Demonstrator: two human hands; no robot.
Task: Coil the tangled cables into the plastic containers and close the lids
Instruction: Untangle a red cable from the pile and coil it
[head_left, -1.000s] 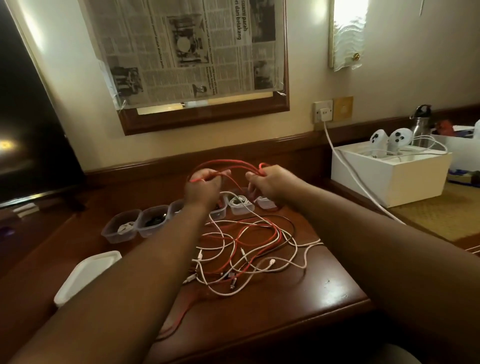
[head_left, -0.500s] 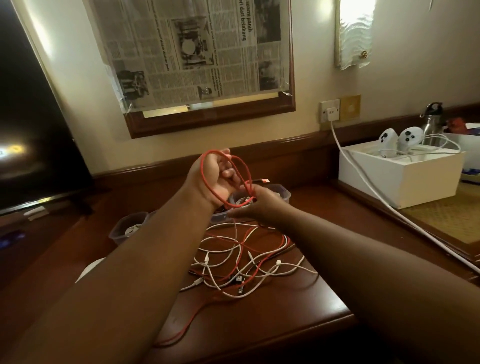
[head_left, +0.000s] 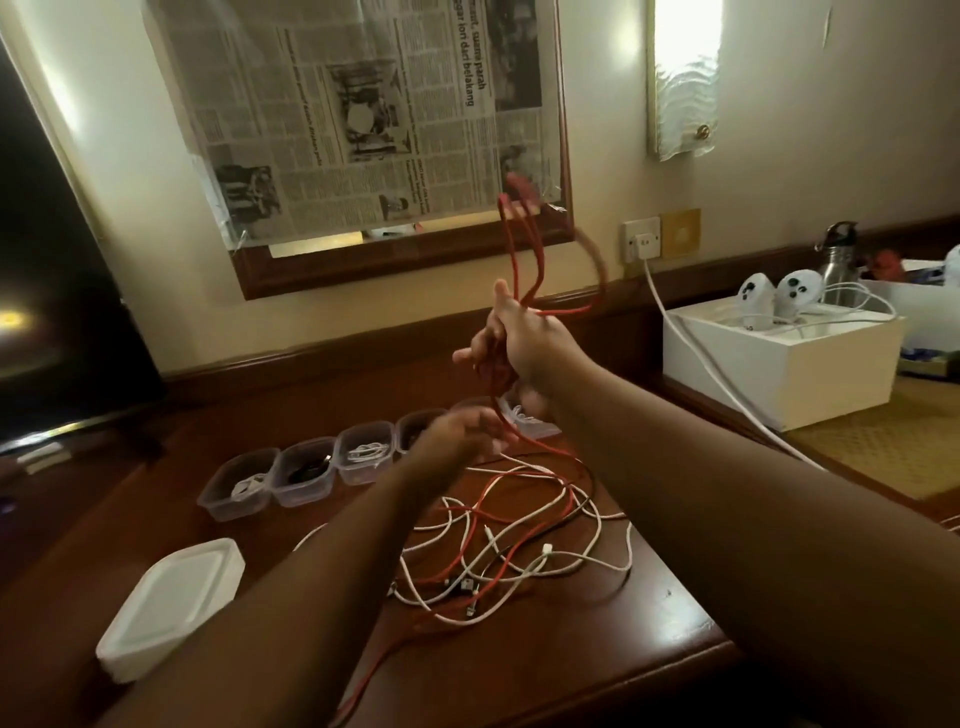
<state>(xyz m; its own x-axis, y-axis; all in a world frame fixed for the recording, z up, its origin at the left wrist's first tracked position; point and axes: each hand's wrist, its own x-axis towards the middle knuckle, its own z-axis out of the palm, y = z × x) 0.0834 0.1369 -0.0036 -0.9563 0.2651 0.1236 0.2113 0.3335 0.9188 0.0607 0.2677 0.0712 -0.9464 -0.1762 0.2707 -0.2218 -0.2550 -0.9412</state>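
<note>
coiling step: right hand (head_left: 524, 345) fingers clamped on thin red rubbery cable (head_left: 522, 249) loops; left hand (head_left: 460, 434) blurred, grip unclear; next, wind trailing slack from dark wooden desk (head_left: 649, 618) middle.

Four open containers (head_left: 307, 473) in view, one lid stack (head_left: 171, 608), two hands (head_left: 524, 343).

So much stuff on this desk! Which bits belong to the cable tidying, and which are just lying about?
Part of the job:
- red cable, gripped in the right hand
- left hand, blurred, by the red strand
- tangled cables
- plastic containers
- white lids

Just lying about:
- white box with two controllers
- metal bottle
- dark screen
- newspaper
</note>
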